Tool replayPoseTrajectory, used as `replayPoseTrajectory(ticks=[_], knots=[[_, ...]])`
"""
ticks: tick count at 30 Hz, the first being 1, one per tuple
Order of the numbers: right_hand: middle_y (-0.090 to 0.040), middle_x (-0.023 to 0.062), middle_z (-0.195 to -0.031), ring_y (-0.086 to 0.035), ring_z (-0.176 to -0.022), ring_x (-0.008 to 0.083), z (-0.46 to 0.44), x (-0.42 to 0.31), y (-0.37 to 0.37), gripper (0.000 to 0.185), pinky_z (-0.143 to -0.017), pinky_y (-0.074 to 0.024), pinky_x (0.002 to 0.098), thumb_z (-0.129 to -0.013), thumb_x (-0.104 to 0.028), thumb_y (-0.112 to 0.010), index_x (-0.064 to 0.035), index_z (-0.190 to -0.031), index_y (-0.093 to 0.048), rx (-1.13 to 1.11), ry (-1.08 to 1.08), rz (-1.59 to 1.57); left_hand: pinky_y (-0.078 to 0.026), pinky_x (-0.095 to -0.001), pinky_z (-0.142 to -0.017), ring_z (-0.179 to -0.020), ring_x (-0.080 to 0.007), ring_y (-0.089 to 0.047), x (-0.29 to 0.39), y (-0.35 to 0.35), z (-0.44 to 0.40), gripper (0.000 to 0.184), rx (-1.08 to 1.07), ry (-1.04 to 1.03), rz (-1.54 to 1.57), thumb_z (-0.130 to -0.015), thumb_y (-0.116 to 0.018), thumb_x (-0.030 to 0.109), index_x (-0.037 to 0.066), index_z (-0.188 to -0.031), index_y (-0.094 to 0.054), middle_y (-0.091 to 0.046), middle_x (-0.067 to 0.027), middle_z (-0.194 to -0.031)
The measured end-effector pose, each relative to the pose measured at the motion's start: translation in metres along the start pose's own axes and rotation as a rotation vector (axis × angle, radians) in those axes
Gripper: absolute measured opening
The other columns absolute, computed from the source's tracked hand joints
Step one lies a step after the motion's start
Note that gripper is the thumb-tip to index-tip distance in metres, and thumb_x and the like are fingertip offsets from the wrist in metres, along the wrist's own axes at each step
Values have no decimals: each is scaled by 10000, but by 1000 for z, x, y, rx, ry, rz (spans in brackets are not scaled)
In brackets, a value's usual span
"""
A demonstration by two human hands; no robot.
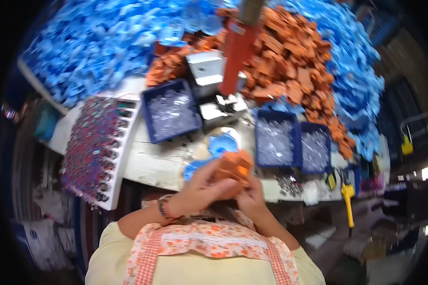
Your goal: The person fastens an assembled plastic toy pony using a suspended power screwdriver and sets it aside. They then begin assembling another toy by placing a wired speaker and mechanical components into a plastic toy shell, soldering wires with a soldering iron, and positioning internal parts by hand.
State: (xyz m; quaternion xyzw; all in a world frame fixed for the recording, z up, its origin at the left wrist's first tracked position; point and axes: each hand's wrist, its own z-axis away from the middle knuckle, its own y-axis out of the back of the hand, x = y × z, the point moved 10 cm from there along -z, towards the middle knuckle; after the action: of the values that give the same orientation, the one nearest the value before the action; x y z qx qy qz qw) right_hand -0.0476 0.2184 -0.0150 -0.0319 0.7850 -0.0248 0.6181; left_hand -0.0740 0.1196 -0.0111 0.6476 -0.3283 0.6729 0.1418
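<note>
In the head view, the left hand point(202, 188) grips an orange plastic part point(235, 167) above the near table edge, just nearer than a blue plastic piece point(222, 144); the right hand point(253, 195) meets its near right side, its grip unclear. The step appears to be two-handed handling of this part, and the next move calls for steady support.

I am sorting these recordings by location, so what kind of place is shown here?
Probably an assembly workshop: a white worktable bears heaps of orange parts and blue parts, plus dark blue trays of clear pieces.
</note>
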Motion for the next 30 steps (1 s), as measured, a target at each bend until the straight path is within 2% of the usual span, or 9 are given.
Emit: replayPoseTrajectory(ticks=[2,3,9,14,18,19,22,23,30], knots=[[-702,137,-927,-690,-788,261,-7,-15,2,264,-735,-531,338,-902,-118,-620,-20,-1145,-650,-179,-79,417,-480,-308,-945,-1091,-131,-588,-6,18,5,443,71,-7,122,-958,-597,94,11,-1373,-466,-620,-69,-1202],[-676,148,-813,-659,-711,295,-11,-39,6,249,-685,-513,352,-851,-110,-674,-56,-1094,-689,-100,157,503,-502,-333,-948,-1097,-176,-615,-5,29,8,412,125,-45,203,-967,-563,82,-3,-1359,-467,-621,-107,-1214],[-650,63,-1077,-617,-952,275,-11,-102,10,269,-802,-474,411,-779,-118,-742,-170,-1043,-719,-17,568,643,-537,-308,-864,-987,-153,-643,-2,29,15,367,-130,218,7,-909,-652,168,-27,-1214,-593,-659,-104,-1108],[-653,58,-1136,-602,-1023,268,-11,-89,-8,284,-889,-423,420,-773,-125,-752,-178,-1051,-733,-226,579,711,-497,-262,-863,-936,-113,-635,5,26,13,378,-58,162,-135,-878,-694,148,-18,-1206,-605,-652,-73,-1112],[-669,54,-1095,-617,-989,275,-17,-77,-3,263,-848,-444,413,-753,-131,-763,-173,-1012,-743,-237,493,652,-565,-221,-650,-901,-89,-634,6,31,20,382,-61,223,-49,-893,-710,159,13,-1217,-569,-625,-69,-1098],[-670,55,-1096,-617,-999,278,-19,-76,-6,263,-852,-445,411,-747,-143,-772,-169,-1008,-748,-271,482,660,-552,-210,-603,-870,-76,-635,9,36,16,383,-90,-29,-224,-898,-706,172,12,-1220,-574,-639,-70,-1066],[-670,52,-1115,-609,-1031,298,-20,-74,-10,292,-888,-435,437,-724,-177,-797,-195,-1013,-758,-337,470,695,-541,-214,-657,-867,-73,-624,-2,39,21,386,-92,130,-156,-897,-709,188,19,-1221,-582,-654,-61,-1023],[-668,50,-1121,-605,-1040,301,-21,-77,-12,295,-896,-430,448,-721,-178,-798,-206,-1012,-760,-354,485,721,-496,-252,-864,-1018,-95,-592,-4,41,23,407,-96,221,-214,-879,-714,155,-10,-1229,-586,-650,-86,-1143],[-644,1,-1122,-516,-1199,296,-5,-86,-17,277,-1076,-305,524,-659,-199,-842,-284,-913,-772,-250,642,851,-506,-245,-749,-872,-80,-614,6,37,24,360,-103,106,-236,-876,-707,232,12,-1152,-638,-681,-64,-990]])
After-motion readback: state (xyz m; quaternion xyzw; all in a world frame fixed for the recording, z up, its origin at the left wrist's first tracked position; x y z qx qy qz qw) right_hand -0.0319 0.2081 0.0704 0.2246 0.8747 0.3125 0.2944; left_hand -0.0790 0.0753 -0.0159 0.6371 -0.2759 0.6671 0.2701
